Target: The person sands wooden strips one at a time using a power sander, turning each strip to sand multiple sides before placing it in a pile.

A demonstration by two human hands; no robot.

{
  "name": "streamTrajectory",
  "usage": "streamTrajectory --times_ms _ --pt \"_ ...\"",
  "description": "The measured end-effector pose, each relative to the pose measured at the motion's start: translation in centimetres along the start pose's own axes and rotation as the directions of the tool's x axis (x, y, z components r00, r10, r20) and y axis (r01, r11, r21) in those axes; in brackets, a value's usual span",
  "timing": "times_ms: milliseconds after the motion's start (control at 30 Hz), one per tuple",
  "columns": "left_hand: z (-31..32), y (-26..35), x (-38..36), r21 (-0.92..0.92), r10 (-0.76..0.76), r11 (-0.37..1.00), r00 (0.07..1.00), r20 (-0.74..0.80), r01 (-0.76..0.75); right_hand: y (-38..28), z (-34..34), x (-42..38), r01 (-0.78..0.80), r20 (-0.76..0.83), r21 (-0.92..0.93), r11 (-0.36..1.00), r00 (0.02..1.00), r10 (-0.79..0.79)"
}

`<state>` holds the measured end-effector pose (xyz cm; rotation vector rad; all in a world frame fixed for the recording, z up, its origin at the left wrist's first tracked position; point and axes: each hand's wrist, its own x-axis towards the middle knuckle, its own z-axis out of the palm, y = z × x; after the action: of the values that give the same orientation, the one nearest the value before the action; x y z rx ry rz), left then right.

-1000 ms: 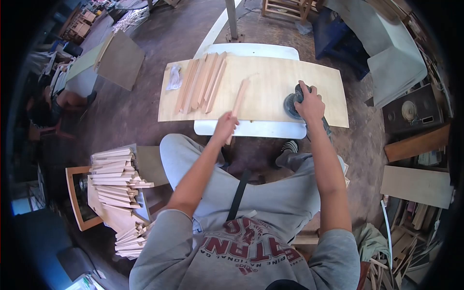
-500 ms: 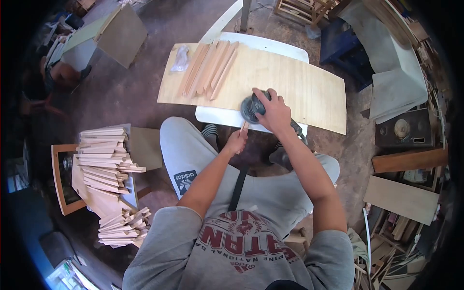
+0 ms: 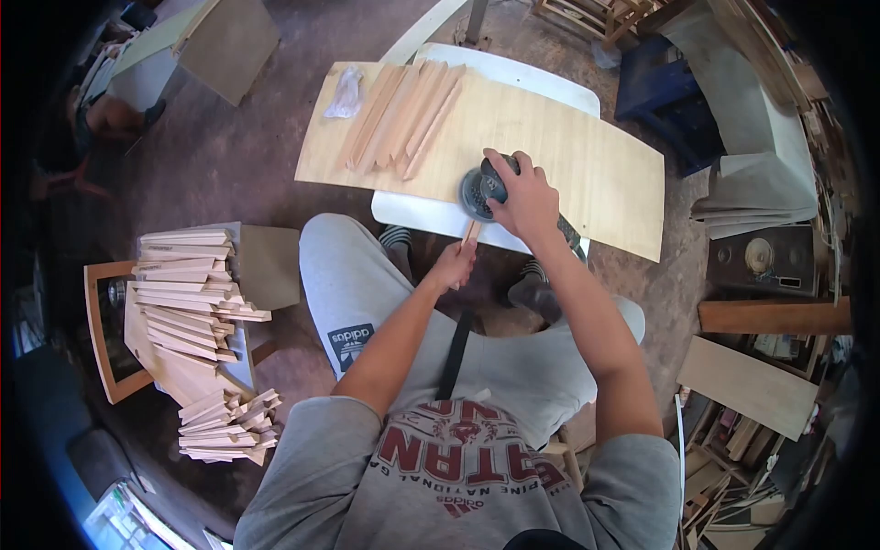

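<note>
My right hand [image 3: 525,200] is wrapped over the top of a dark round power sander [image 3: 476,193] at the near edge of a plywood board [image 3: 587,174]. In my left hand [image 3: 454,265] is the near end of a thin wooden strip [image 3: 472,229]. The strip's far end runs under the sander's disc and is hidden there. Several wooden strips [image 3: 403,115] lie side by side on the board's left part, beside a clear plastic bag [image 3: 346,93]. Beneath the board shows a white panel [image 3: 417,211].
On my left, stacked wooden strips [image 3: 188,293] and a second pile [image 3: 229,426] lie by a wooden frame [image 3: 101,335]. A speaker box [image 3: 763,259] and wood scraps [image 3: 733,477] stand on the right. Another person's leg [image 3: 117,112] shows at upper left.
The view has shifted slightly. The strip now shows more between my left hand and the sander. Both hands keep their holds.
</note>
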<state>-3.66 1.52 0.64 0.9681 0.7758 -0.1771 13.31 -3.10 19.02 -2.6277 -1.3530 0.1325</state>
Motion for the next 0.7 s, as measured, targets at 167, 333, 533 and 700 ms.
streamTrajectory --times_ms 167,333,533,700 --pt "0.0 0.2 0.2 0.0 -0.038 0.999 0.999 0.014 0.038 1.2 0.4 1.0 -0.024 -0.044 -0.014 1.0 0.999 0.023" --pt "0.2 0.3 0.4 0.001 -0.013 1.0 1.0 0.019 0.013 2.4 0.5 3.0 -0.087 -0.058 -0.023 0.996 0.995 0.086" --pt "0.2 0.0 0.7 0.017 0.026 1.0 1.0 -0.003 -0.026 0.3 0.3 -2.9 -0.026 0.011 0.029 0.999 1.0 0.026" --pt "0.0 0.2 -0.2 0.058 -0.003 0.998 1.0 -0.001 0.003 2.3 0.6 2.2 -0.067 -0.054 0.013 0.998 0.996 0.067"
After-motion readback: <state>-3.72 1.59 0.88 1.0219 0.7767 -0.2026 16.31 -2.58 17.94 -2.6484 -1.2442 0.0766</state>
